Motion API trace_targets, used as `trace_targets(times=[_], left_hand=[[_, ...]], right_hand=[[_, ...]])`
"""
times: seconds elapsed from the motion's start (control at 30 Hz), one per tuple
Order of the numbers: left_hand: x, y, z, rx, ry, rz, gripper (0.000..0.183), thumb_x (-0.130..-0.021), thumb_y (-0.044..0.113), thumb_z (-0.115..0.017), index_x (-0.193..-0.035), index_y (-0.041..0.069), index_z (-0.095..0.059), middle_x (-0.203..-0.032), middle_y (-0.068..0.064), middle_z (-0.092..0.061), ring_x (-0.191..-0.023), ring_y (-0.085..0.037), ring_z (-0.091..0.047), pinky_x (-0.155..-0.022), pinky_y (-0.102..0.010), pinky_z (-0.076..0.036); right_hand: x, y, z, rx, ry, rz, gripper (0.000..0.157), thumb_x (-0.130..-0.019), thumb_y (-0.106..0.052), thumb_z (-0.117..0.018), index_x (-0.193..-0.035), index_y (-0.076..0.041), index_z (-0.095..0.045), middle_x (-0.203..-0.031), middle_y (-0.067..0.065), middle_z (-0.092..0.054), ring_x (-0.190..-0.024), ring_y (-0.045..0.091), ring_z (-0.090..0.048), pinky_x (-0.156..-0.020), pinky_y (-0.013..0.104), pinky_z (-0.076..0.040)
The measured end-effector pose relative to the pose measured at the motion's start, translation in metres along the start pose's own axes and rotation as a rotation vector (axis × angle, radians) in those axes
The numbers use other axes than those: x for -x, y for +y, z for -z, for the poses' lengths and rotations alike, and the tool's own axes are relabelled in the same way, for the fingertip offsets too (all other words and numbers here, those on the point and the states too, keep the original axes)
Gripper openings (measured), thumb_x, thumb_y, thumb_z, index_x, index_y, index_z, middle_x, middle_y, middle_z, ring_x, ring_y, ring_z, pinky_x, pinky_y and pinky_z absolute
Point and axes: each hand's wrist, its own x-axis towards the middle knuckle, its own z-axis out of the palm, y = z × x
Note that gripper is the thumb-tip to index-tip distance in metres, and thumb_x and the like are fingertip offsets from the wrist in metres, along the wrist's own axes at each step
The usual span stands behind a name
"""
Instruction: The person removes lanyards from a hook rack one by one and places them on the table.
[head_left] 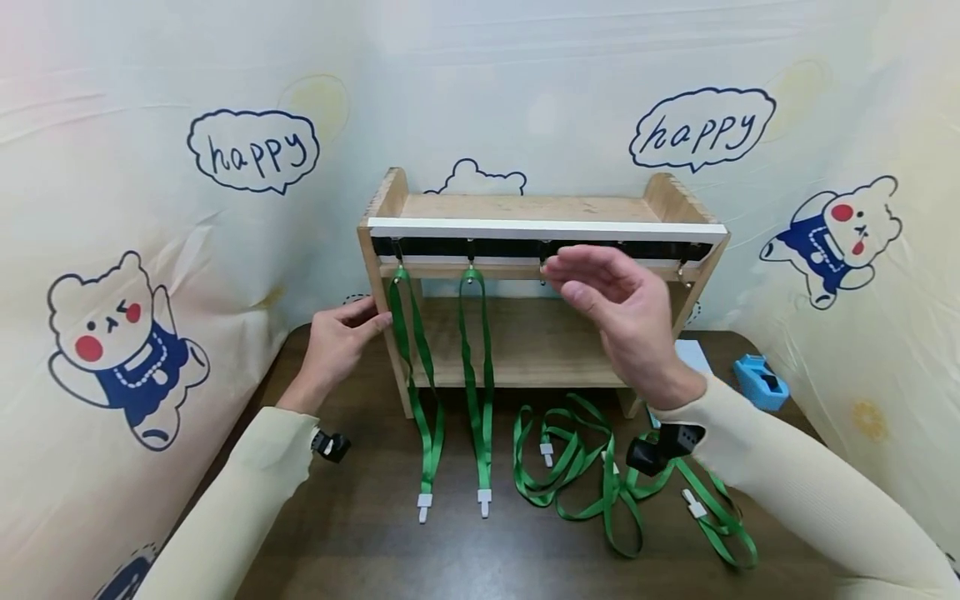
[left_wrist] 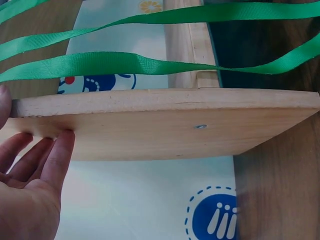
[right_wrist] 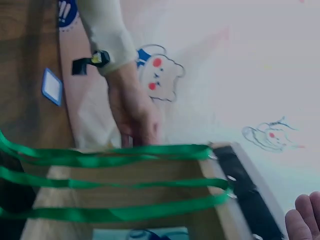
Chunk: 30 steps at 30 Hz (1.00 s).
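Note:
My left hand (head_left: 335,348) pinches the left side board of a wooden shelf (head_left: 390,196); in the left wrist view its fingers (left_wrist: 57,157) press the board's outer face, with the thumb at the front edge. Two green lanyards, a left one (head_left: 430,433) and a right one (head_left: 481,417), hang from hooks on the shelf's black strip (head_left: 435,247), white clips at the bottom. In front of the strip's middle is my right hand (head_left: 618,308), raised, fingers together and slightly bent, nothing visible in it. It covers part of the strip and hooks.
Several more green lanyards (head_left: 562,492) lie tangled on the dark wooden table (head_left: 337,533), to the right of the hanging ones. A blue tape dispenser (head_left: 761,382) sits at the back right. Patterned cloth (head_left: 525,83) surrounds the table behind and on both sides.

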Motion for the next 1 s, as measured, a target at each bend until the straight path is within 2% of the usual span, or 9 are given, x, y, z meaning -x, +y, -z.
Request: trace_targets(times=[0.1,0.3,0.53,0.73,0.87,1.0], left_hand=[[-0.002,-0.001,-0.001,-0.012,-0.002,-0.009,0.063,-0.093,0.046,-0.072,-0.143,0.01,-0.058,-0.139,-0.012,-0.065,-0.127,-0.024,-0.062,-0.086,-0.009,-0.051],[-0.002,-0.003,-0.001,-0.028,0.004,-0.013,0.063,-0.093,0.048,-0.071,-0.142,0.01,-0.059,-0.138,-0.012,-0.066,-0.126,-0.023,-0.063,-0.089,-0.012,-0.052],[-0.003,-0.002,0.0,-0.017,0.015,-0.024,0.063,-0.092,0.046,-0.072,-0.142,0.01,-0.059,-0.138,-0.012,-0.066,-0.126,-0.023,-0.063,-0.088,-0.012,-0.052],[-0.002,-0.002,-0.001,-0.016,0.013,-0.017,0.062,-0.092,0.044,-0.073,-0.142,0.01,-0.059,-0.138,-0.013,-0.066,-0.124,-0.022,-0.063,-0.087,-0.011,-0.052],[-0.002,-0.002,-0.001,-0.018,0.015,-0.011,0.063,-0.092,0.045,-0.073,-0.142,0.01,-0.059,-0.138,-0.014,-0.065,-0.125,-0.023,-0.063,-0.087,-0.011,-0.052],[-0.001,-0.003,-0.001,-0.021,0.021,-0.018,0.062,-0.092,0.045,-0.073,-0.142,0.01,-0.06,-0.138,-0.012,-0.066,-0.125,-0.023,-0.063,-0.087,-0.012,-0.053]], right_hand=[[0.001,0.012,-0.011,0.061,-0.051,-0.053,0.032,-0.094,0.005,-0.065,-0.126,0.003,-0.063,-0.119,0.003,-0.074,-0.113,0.016,-0.07,-0.099,0.029,-0.056],[0.006,0.04,-0.032,0.16,-0.134,-0.149,0.039,-0.095,-0.001,-0.068,-0.133,0.004,-0.058,-0.131,0.021,-0.066,-0.121,0.021,-0.065,-0.1,0.026,-0.055],[0.007,0.069,-0.043,0.235,-0.097,-0.263,0.043,-0.097,-0.009,-0.069,-0.138,-0.005,-0.057,-0.14,0.014,-0.063,-0.131,0.024,-0.061,-0.103,0.022,-0.052],[-0.001,0.077,-0.048,0.212,-0.074,-0.337,0.045,-0.098,-0.012,-0.068,-0.141,-0.007,-0.057,-0.142,0.009,-0.062,-0.133,0.027,-0.059,-0.106,0.03,-0.052],[-0.008,0.077,-0.057,0.191,-0.085,-0.379,0.046,-0.098,-0.013,-0.068,-0.142,-0.007,-0.057,-0.141,0.012,-0.063,-0.132,0.028,-0.06,-0.107,0.038,-0.052],[-0.012,0.078,-0.067,0.196,-0.102,-0.408,0.04,-0.098,-0.016,-0.068,-0.137,-0.009,-0.062,-0.136,0.013,-0.067,-0.126,0.023,-0.064,-0.108,0.038,-0.052]])
